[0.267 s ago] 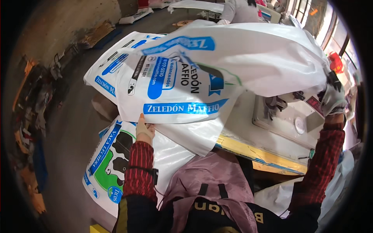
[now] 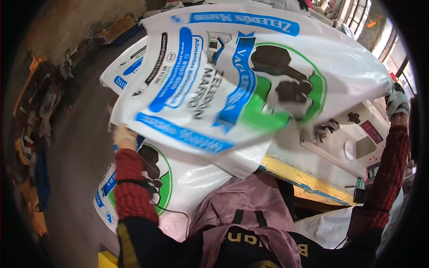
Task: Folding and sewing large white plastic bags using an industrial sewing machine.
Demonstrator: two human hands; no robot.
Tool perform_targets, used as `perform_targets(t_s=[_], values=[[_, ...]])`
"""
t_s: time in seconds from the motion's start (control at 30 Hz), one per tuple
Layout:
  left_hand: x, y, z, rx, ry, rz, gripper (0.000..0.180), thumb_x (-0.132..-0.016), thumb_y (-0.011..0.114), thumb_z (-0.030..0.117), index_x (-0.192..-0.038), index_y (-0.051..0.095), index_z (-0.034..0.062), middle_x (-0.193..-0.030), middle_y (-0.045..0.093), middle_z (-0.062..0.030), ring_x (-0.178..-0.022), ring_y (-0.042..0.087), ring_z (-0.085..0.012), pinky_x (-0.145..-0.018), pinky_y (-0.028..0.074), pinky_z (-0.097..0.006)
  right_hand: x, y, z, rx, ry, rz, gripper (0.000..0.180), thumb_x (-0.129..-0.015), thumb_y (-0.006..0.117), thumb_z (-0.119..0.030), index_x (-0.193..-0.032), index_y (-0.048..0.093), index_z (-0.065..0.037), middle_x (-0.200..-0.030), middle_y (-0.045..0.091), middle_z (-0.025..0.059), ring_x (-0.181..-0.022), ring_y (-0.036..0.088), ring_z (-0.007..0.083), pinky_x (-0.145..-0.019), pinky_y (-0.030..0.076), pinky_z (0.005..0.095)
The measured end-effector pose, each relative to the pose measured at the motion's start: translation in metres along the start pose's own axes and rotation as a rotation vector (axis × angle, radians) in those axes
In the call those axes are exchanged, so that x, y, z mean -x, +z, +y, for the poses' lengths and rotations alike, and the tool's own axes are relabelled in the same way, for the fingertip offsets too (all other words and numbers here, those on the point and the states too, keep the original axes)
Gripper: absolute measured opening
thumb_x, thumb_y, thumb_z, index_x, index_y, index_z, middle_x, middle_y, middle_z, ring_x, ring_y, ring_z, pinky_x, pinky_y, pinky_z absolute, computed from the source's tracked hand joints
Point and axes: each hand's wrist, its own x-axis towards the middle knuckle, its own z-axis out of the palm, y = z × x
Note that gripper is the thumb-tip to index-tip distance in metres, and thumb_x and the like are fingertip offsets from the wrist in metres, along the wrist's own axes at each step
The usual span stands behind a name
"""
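Holding a big white woven sack (image 2: 250,85) up in front of us, we grip it with both gloved hands. Our left hand (image 2: 124,135) pinches the sack's lower left corner, fingers closed on the fabric. Our right hand (image 2: 397,103) grips the far right edge, raised high, closed on the material too. The sack spreads between them, billowing and tilted, filling most of the upper view.

On the sack's face we see a round green-ringed picture of a black and white cow, right of centre, with a bright green patch below it. Blue bands of lettering run along the top edge and slant across the lower left. A blue rounded panel sits on the left part, beside a thin black strip.

Below the held sack lies a pile of sacks (image 2: 178,183) of the same kind, one showing its cow circle just right of our left sleeve. More sacks (image 2: 127,71) lie further off at upper left.

Under the sack's right end stands a cream sewing machine (image 2: 353,143) on a table with a yellow edge (image 2: 299,176).

Open grey floor (image 2: 76,152) stretches to our left, bordered by scraps along the wall. On the right, the machine and table crowd close to our arm.
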Motion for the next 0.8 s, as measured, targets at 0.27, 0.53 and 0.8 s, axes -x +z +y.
perform_targets(t_s=[0.27, 0.53, 0.8], values=[[0.15, -0.301, 0.141, -0.092, 0.388, -0.231, 0.039, -0.084, 0.043, 0.031, -0.105, 0.055, -0.0008, -0.098, 0.06, -0.0169, -0.09, 0.059, -0.0255, -0.077, 0.047, -0.039, -0.021, 0.141, -0.186, 0.815, -0.143, -0.513, 0.029, -0.074, 0.049, -0.027, -0.091, 0.065, -0.009, -0.101, 0.062, 0.0142, -0.096, 0.057, 0.029, -0.084, 0.044, 0.0344], [0.273, -0.293, 0.033, 0.392, -0.134, 0.251, 0.03, -0.08, 0.052, 0.024, -0.097, 0.058, -0.0005, -0.102, 0.059, -0.0141, -0.097, 0.054, -0.0235, -0.081, 0.044, -0.034, 0.128, 0.237, -0.352, -0.114, -0.63, -0.457, 0.038, -0.079, 0.047, -0.043, -0.093, 0.063, -0.011, -0.091, 0.062, 0.0112, -0.084, 0.059, 0.0274, -0.074, 0.047, 0.0361], [0.361, -0.221, -0.112, 1.016, -0.53, 0.186, 0.024, -0.076, 0.048, 0.008, -0.095, 0.055, -0.004, -0.099, 0.057, -0.008, -0.089, 0.057, -0.0195, -0.081, 0.045, -0.029, 0.271, 0.318, -0.348, -0.312, -0.859, -0.592, 0.026, -0.076, 0.057, -0.039, -0.079, 0.058, -0.013, -0.078, 0.06, 0.009, -0.079, 0.059, 0.0276, -0.069, 0.047, 0.0364]])
